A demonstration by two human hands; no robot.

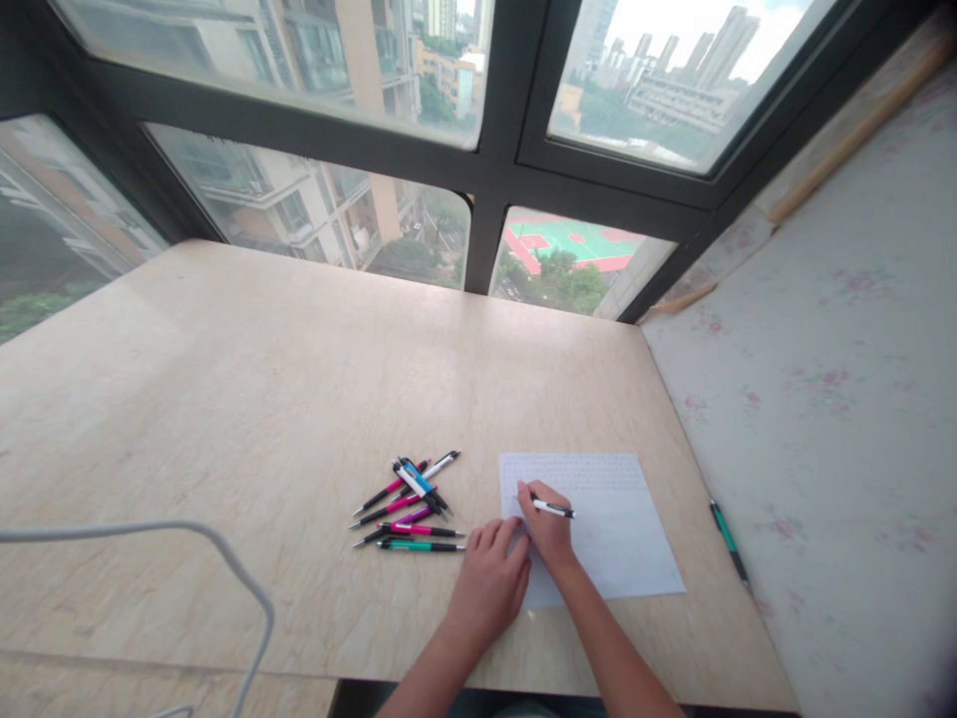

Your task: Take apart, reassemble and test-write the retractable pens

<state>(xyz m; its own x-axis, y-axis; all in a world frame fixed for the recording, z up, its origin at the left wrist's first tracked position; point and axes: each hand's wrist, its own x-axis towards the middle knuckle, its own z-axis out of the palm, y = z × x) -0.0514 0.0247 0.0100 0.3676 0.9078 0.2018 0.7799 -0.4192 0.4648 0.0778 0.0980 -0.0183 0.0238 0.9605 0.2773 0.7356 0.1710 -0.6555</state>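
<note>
My right hand (548, 526) grips a white pen (553, 509) with its tip on a white sheet of paper (620, 529) that carries faint lines of writing near its top edge. My left hand (489, 578) lies flat with fingers stretched out, its fingertips on the sheet's left edge. A pile of several pens (411, 504), pink, blue, teal and black, lies just left of the paper, a little beyond my left hand.
The beige stone tabletop (246, 399) runs up to dark-framed windows (493, 160). A teal pen (727, 538) lies at the table's right edge beside a floral-covered surface (844, 419). A grey cable (224, 568) loops at the lower left.
</note>
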